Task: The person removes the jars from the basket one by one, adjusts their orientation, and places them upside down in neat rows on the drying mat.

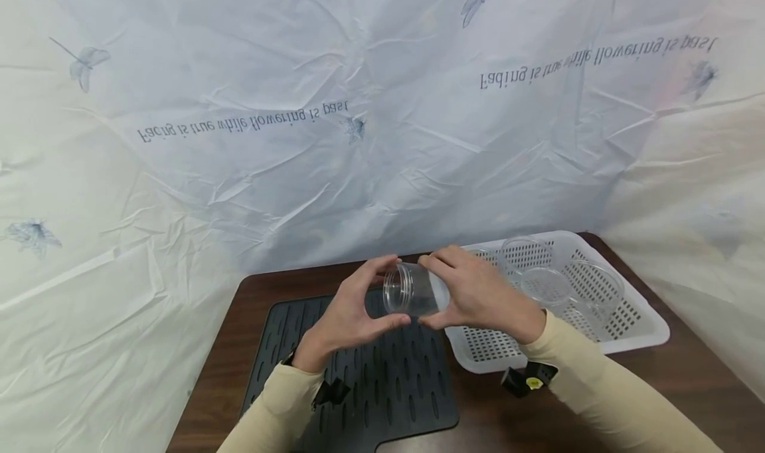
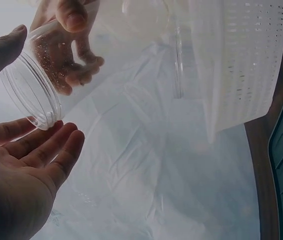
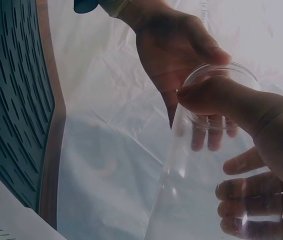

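A clear jar with a threaded mouth lies on its side in the air between the hands, over the black mat. My right hand grips it near its whitish base end. Around the threaded mouth, the left hand holds with its thumb on one side and fingers on the other. In the left wrist view, small droplets show on the jar wall and the left fingers extend past the rim. The right wrist view shows the right thumb lying close to the jar's mouth.
On the right stands a white perforated basket with several clear containers in it. A black slotted mat covers part of the brown table. Behind the table hangs a pale printed sheet.
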Tool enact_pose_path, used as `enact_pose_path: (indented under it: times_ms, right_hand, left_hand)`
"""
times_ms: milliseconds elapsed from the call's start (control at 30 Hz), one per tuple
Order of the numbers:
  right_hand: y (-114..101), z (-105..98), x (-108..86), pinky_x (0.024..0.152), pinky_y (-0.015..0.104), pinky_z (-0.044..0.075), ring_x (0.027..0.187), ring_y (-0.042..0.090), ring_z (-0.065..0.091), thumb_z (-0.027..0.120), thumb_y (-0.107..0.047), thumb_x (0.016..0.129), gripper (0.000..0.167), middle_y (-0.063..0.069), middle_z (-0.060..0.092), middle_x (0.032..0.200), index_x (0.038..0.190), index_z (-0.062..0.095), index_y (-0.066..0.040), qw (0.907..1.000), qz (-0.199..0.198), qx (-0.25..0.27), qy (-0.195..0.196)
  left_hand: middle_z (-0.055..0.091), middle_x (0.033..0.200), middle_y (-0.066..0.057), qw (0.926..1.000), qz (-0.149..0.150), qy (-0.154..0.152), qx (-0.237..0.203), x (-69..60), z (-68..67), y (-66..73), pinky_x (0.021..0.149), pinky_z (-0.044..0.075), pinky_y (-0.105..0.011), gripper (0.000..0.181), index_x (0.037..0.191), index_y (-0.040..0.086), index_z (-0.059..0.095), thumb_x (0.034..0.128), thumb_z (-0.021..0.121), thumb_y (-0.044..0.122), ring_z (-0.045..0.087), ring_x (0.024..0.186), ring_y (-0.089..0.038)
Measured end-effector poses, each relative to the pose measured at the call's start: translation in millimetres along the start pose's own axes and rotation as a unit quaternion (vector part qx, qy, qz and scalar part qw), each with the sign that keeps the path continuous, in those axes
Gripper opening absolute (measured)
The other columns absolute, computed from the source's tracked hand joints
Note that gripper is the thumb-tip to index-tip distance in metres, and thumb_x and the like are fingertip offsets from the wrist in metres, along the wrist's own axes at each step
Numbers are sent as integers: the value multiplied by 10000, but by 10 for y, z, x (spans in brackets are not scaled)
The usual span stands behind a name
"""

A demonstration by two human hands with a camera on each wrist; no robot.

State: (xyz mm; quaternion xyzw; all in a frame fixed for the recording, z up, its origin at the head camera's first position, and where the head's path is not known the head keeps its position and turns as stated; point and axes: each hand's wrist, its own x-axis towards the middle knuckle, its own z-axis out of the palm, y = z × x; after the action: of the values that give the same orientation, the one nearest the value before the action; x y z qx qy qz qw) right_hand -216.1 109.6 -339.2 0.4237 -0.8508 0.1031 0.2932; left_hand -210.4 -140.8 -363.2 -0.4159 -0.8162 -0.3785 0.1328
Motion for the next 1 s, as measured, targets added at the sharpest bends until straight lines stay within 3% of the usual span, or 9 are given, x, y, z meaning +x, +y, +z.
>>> enact_pose_path:
  times_ms: [367,633,1000]
  right_hand:
    - [-2,13,-3,763,362,548,941,213,596,858,-606,569,873,52,620,1070,1212,615,-67,9999,-95,-26,26]
    - [13,-35,-56,777,381,557,989,233,592,865,-593,582,889,66,614,1110,1247,595,-66,9999,-102,-112,-9]
    - [82,-108,-79,816,425,557,1062,258,609,850,-591,627,924,93,614,1202,1319,557,-53,9998,-74,45,-166]
  left_hand:
    - [477,1431,-35,9998,93,31,151,5,8,41,971,513,-364,772,1485,192,360,847,773,330,541,1241,-226]
    - [485,1417,-71,9994,321,118,-2,28,50,60,977,516,-333,778,1478,160,365,836,792,260,549,1242,-202]
    - [458,1441,-93,9991,324,203,-165,31,29,56,1025,483,-331,767,1466,107,382,828,800,199,498,1308,-230]
